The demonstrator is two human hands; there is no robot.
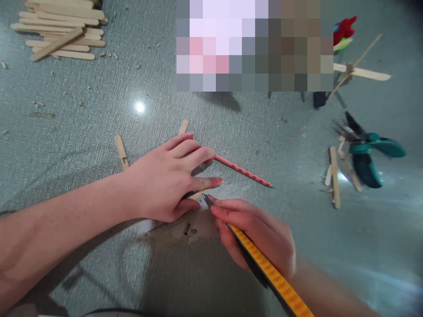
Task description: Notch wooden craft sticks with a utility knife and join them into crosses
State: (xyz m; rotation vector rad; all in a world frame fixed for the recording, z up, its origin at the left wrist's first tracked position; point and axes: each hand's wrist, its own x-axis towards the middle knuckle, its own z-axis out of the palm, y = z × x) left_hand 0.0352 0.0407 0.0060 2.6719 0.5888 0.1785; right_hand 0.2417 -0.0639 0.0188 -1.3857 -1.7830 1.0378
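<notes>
My left hand [172, 176] lies palm down, fingers spread, pressing on a craft stick [197, 194] and the edge of a clear plastic set square [180, 231]. A short length of that stick shows between thumb and index finger. In my right hand [261, 229] is a yellow and black utility knife [269, 268], its blade tip touching or just above the stick's end. Under my left fingers lies a pink pencil [244, 171], pointing right. Behind the hand a notched craft stick [119, 147] and another stick's rounded end [183, 127] stick out.
A pile of craft sticks [66, 33] lies at the far left, with small wood chips scattered around. Green-handled pliers [366, 147] and cut stick pieces [335, 180] are at right. Behind them stands a stick assembly with a propeller shape [370, 71]. A blurred-out patch covers the top centre.
</notes>
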